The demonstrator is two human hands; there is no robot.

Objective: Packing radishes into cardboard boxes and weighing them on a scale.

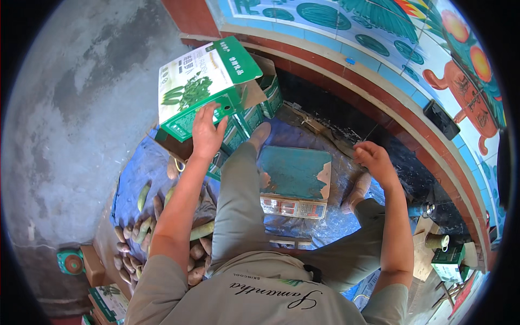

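A green and white carton (189, 81) with printed pictures of green radishes sits to the front left, tilted, on top of other green cartons (234, 134). My left hand (208, 132) is at its near green side, fingers stretched out against the cardboard and thumb apart. Off to the right, my right hand (375, 161) hovers above the floor near the low wall, with fingers curled in and thumb close to them. Whatever it may hold is too small to make out. Between my feet stands a weighing scale (295, 170) with a worn teal top and a keypad on its near side.
Long green radishes (143, 197) and brownish-pink roots (127, 262) lie on a blue tarp (130, 181) at left. A dark phone (441, 119) rests on the tiled ledge. At lower right are a can (436, 241) and a small green box (448, 265).
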